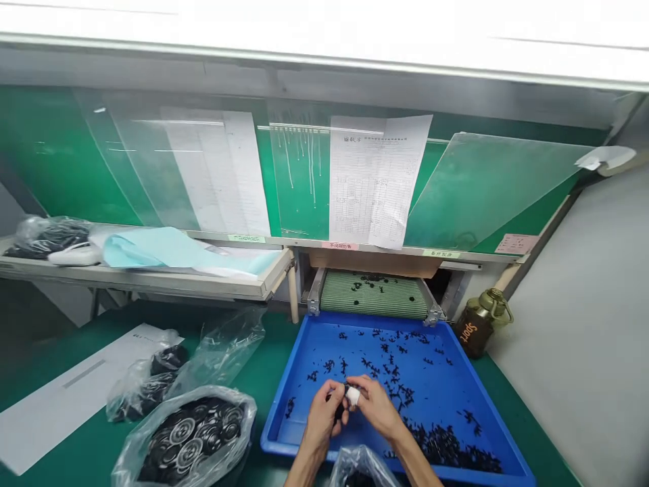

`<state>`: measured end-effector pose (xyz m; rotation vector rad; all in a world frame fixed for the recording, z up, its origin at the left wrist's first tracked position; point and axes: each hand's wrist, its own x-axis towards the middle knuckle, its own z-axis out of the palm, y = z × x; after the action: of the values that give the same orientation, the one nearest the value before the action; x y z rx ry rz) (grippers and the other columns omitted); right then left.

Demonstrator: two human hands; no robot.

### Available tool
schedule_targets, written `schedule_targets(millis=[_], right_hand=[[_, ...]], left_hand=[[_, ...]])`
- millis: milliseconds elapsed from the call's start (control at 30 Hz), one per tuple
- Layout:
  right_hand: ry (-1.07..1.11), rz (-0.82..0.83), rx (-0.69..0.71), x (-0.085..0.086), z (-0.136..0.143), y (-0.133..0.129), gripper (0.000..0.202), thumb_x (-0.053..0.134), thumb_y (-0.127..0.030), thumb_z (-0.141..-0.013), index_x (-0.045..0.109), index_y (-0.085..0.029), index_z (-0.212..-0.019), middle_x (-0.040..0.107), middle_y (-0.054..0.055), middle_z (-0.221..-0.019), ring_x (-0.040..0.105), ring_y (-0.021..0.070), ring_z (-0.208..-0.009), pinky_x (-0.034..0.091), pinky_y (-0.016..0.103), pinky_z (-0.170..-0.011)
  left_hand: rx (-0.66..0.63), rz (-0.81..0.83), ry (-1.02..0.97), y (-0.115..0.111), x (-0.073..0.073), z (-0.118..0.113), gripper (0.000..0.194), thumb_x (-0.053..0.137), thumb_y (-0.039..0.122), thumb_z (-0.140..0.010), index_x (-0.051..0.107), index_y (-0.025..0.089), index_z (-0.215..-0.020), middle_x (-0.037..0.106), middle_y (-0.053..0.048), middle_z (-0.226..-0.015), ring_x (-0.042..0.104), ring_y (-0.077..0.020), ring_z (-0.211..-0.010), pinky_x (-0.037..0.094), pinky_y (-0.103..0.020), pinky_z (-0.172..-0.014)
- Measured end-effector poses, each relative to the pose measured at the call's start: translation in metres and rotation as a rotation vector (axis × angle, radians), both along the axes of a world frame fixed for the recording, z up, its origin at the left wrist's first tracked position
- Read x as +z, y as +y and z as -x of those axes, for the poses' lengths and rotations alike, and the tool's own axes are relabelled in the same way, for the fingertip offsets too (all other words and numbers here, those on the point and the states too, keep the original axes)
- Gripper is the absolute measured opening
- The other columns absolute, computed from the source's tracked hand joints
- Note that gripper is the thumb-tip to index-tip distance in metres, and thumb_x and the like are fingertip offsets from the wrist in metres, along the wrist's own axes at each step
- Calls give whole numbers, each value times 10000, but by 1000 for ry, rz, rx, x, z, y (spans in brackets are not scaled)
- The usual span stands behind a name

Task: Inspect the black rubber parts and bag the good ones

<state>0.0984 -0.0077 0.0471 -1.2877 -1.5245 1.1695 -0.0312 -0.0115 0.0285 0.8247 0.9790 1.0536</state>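
Note:
Over the front part of a blue tray, my left hand is closed on a small black piece. My right hand meets it, its fingers pinching a small white piece against the black one. The finer shape of both pieces is hidden by my fingers. Many small black parts are scattered in the tray, heaped toward its front right. Just below my hands, a clear plastic bag with dark contents stands at the tray's front edge.
A bag of black round parts stands front left, with smaller bags and a white sheet beyond. A green conveyor belt ends at the tray's back edge. A brown bottle stands right, and a shelf is at back left.

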Motion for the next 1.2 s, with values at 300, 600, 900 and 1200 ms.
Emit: schedule_targets(millis=[300,600,900,1200], right_hand=[[58,73,-33,18,-10,-19,286,508,-296,-744,673,-148,-926,611,4,-595,570,130,-523,485,260,-555],[28,153,-123,5,-28,46,252,522,-228,-840,628,-201,-1067,630,77,-1065,614,192,-925,506,333,-776],[-238,184,-229,-34,-24,132,330,539,-341,-888,541,-156,-1161,563,65,-1157,581,206,-976,504,394,-813],[-671,-31,-8,-69,-31,140,381,489,-134,-834,560,-165,-1207,517,130,-1223,522,243,-1063,380,357,-923]], left_hand=[[-73,-119,100,-28,36,-7,340,574,504,-757,490,177,-714,580,33,-542,421,-53,-346,176,-150,-310],[65,-89,208,-60,52,22,382,570,467,-779,554,161,-1007,609,10,-588,483,-86,-405,214,-161,-323],[304,258,-49,-113,35,82,382,699,427,-688,560,194,-957,635,-9,-756,461,-49,-425,174,-124,-285],[228,121,199,-96,52,63,323,567,445,-791,527,180,-970,680,-66,-838,581,-116,-478,279,-167,-313]])
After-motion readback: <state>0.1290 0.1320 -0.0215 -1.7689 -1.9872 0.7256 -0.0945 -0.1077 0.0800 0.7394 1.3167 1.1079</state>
